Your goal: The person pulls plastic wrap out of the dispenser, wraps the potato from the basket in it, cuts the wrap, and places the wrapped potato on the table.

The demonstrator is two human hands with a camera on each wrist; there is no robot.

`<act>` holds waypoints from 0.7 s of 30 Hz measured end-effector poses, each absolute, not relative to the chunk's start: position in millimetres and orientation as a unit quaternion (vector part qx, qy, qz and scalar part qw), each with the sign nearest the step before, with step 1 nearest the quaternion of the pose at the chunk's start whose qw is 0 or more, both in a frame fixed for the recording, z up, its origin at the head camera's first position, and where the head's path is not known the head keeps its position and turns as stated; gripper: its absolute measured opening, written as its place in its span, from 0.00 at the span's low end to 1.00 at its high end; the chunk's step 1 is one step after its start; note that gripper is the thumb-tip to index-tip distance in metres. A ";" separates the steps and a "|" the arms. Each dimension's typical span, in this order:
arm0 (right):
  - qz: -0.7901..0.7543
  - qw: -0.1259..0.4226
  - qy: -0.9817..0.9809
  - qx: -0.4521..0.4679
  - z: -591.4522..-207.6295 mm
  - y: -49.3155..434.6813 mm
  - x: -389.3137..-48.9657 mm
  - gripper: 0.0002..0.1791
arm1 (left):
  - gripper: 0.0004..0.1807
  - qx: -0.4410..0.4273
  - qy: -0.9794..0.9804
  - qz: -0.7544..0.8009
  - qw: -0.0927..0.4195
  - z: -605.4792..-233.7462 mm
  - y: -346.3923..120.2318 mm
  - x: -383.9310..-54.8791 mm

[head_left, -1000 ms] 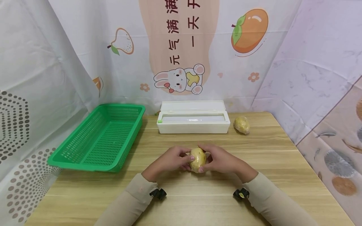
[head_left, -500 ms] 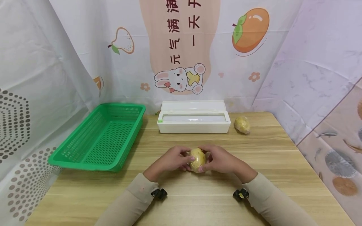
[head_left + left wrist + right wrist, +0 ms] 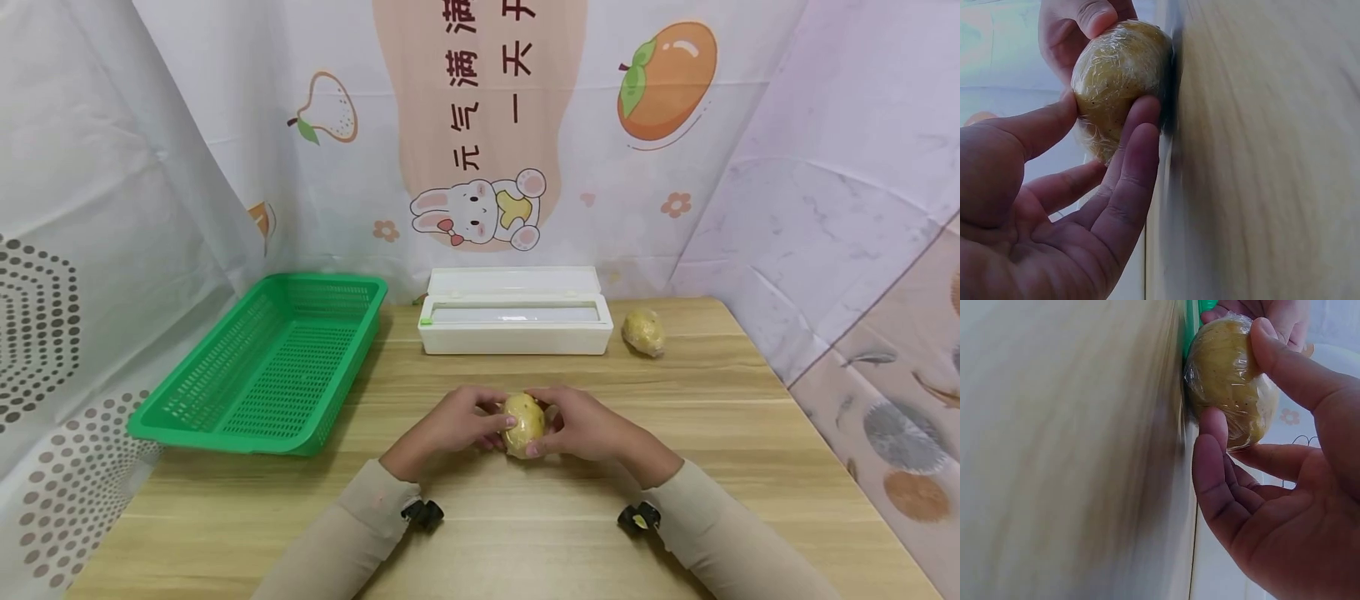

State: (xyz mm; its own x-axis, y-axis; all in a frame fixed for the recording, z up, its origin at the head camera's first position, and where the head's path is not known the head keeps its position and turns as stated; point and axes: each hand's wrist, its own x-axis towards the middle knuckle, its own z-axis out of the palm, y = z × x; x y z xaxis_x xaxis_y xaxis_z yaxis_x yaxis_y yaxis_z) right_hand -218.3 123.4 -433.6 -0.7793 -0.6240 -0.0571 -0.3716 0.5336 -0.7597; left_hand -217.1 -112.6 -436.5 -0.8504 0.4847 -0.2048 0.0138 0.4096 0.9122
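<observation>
Between both hands, just at the tabletop, is a yellow potato (image 3: 524, 425) wrapped in clear cling film. The film looks wrinkled and shiny over the potato (image 3: 1119, 75) in the left wrist view. My left hand (image 3: 457, 423) holds it from the left, thumb on its near side and fingers around its side. From the right, my right hand (image 3: 588, 423) grips the same potato (image 3: 1225, 375) with thumb and fingers. A white cling film box (image 3: 516, 337) with its lid raised stands behind the hands, a roll inside. Some fingertips are hidden behind the potato.
A second wrapped potato (image 3: 643, 332) lies right of the box, near the table's back edge. On the left stands a green plastic basket (image 3: 348, 367) with perforated walls. Printed cloth (image 3: 337, 208) hangs behind the wooden table (image 3: 517, 542).
Almost nothing differs. Both hands keep their hold on the potato in the same place, and the view has shifted very slightly.
</observation>
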 end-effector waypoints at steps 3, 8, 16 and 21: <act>-0.386 0.164 0.859 -0.292 -434.9 124.5 -218.5 0.47 | 0.20 0.154 0.811 0.517 0.226 -438.0 -112.1 -217.8; -0.382 0.166 0.863 -0.286 -435.2 125.6 -218.4 0.47 | 0.21 0.155 0.813 0.514 0.228 -439.2 -111.7 -219.5; -0.373 0.154 0.873 -0.275 -430.9 122.7 -212.7 0.51 | 0.23 0.171 0.816 0.505 0.222 -439.3 -113.2 -219.9; -0.389 0.156 0.873 -0.250 -430.3 123.2 -212.2 0.52 | 0.25 0.163 0.817 0.509 0.214 -441.5 -112.0 -220.3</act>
State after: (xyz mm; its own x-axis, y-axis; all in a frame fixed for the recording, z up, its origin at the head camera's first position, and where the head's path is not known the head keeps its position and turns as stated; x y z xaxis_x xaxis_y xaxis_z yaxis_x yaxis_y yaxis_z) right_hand -212.2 123.2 -430.3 -0.8268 -0.5571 -0.0779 -0.3149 0.5731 -0.7566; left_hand -220.3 -112.0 -441.5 -0.8546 0.4856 -0.1839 0.0488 0.4276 0.9026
